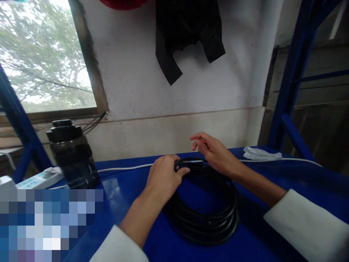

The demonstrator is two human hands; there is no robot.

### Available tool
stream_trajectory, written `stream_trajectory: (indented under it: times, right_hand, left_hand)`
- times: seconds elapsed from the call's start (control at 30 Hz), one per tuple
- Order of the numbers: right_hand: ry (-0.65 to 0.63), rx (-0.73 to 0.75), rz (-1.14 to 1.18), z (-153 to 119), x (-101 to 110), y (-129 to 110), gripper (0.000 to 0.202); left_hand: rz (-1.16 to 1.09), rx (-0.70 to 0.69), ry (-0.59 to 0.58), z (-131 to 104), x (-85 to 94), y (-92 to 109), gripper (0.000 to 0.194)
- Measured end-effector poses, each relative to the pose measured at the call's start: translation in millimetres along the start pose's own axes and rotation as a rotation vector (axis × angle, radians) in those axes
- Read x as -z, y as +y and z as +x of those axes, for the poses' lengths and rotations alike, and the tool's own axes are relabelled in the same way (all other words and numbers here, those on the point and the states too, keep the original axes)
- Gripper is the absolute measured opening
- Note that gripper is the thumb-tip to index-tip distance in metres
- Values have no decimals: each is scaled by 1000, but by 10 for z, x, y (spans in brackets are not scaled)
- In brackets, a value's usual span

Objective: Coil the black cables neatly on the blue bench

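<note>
A coil of black cable [209, 234] lies in several loops on the blue tabletop [122, 207]. At the coil's upper left, my left hand [163, 176] is closed round the strands, with the thumb over the inner side. My right hand [216, 154] hovers at the far right edge of the coil, its wrist close over the loops. Its fingers are loosely bent and apart, pointing left, and nothing shows between them. The hand hides part of the loops behind it.
A dark water bottle [72, 156] stands at the left beside a white power strip [40, 177]. Along the back runs a white cord [128, 168], with a crumpled white piece [261, 154] on it at right. Blue posts [289, 87] rise at both sides; a black bag [188, 25] hangs above.
</note>
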State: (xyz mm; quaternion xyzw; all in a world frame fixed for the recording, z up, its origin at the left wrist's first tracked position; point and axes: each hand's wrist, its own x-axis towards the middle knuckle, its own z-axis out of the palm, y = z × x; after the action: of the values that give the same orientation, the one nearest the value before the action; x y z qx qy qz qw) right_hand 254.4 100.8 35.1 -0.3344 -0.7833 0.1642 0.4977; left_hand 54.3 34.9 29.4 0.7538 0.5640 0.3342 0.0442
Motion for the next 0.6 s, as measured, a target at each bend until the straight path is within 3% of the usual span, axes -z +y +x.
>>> stream_trajectory:
  times: [0.2,0.37,0.6]
  right_hand:
    - [46,-13,139,33,-6,91,25]
    - [2,-43,280,51,-25,72,12]
    - [-118,-87,282,17,-2,1,16]
  left_hand:
    - [-3,-22,-10,13,-33,-14,18]
    - [-17,-24,-2,26,-13,-9,17]
    - [-25,-23,-8,-6,2,6,19]
